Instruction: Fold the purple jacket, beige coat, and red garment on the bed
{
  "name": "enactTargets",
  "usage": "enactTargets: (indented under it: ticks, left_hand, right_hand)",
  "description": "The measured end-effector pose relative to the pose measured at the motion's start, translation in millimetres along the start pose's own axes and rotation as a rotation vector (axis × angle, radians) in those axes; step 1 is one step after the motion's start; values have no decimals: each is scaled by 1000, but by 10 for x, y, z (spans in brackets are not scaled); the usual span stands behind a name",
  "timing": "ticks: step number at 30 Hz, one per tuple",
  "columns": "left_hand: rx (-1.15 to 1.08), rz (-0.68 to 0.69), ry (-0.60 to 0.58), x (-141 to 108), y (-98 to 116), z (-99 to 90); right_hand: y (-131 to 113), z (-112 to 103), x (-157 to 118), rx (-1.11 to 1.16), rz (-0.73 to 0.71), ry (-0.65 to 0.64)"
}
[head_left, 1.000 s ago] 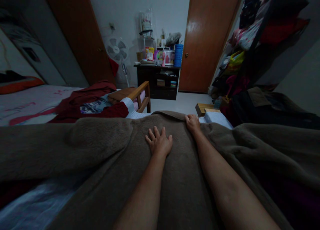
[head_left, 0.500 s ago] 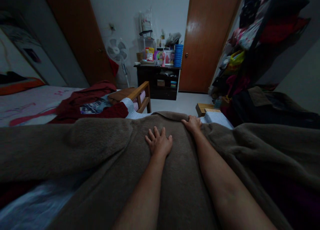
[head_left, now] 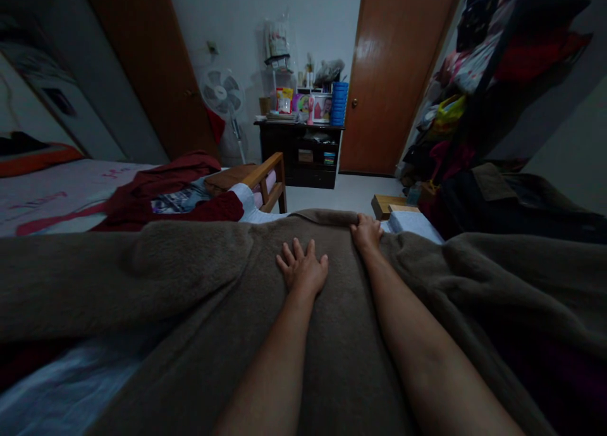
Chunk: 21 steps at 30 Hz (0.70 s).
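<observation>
A fuzzy grey-brown fleece top (head_left: 344, 335) lies spread before me, its sleeves stretching out to both sides. My left hand (head_left: 303, 271) rests flat on its upper middle, fingers spread and holding nothing. At the far edge, by the right end of the neckline, my right hand (head_left: 367, 232) has its fingers curled over the cloth. White-blue fabric (head_left: 71, 379) shows from underneath at the lower left.
A wooden rail (head_left: 265, 173) stands past the far edge. Dark red clothes (head_left: 175, 176) lie on a bed at left. Farther off are a fan (head_left: 222, 94), a dark cabinet (head_left: 298, 161) and a brown door (head_left: 389, 75). Clothes and bags (head_left: 448, 110) hang at right.
My right hand has shifted slightly to the right along the neckline edge. My left hand stays flat in nearly the same place.
</observation>
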<state>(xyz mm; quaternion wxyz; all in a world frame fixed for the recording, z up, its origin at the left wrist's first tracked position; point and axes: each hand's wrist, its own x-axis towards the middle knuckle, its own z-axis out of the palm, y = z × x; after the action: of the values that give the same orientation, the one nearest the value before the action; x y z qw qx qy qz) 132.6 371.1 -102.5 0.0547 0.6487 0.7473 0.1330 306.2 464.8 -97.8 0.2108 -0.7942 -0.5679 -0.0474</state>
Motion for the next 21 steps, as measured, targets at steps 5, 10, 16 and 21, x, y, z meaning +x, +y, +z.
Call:
enactTargets:
  ticks: [5,10,16,21]
  left_hand:
    - [3,-12,-18,7,17,-21]
    - [0,-9,-17,-3,17,-32]
    - [-1,-8,-10,3,13,-15]
    - [0,-16,-23,5,17,-26]
  right_hand:
    - [23,66,24,-21,17,-69]
    - [-13,40,9,-21,-148,-76]
    - [-83,46,-46,-55,-301,-300]
    - [-78,70,-54,-88,-174,-355]
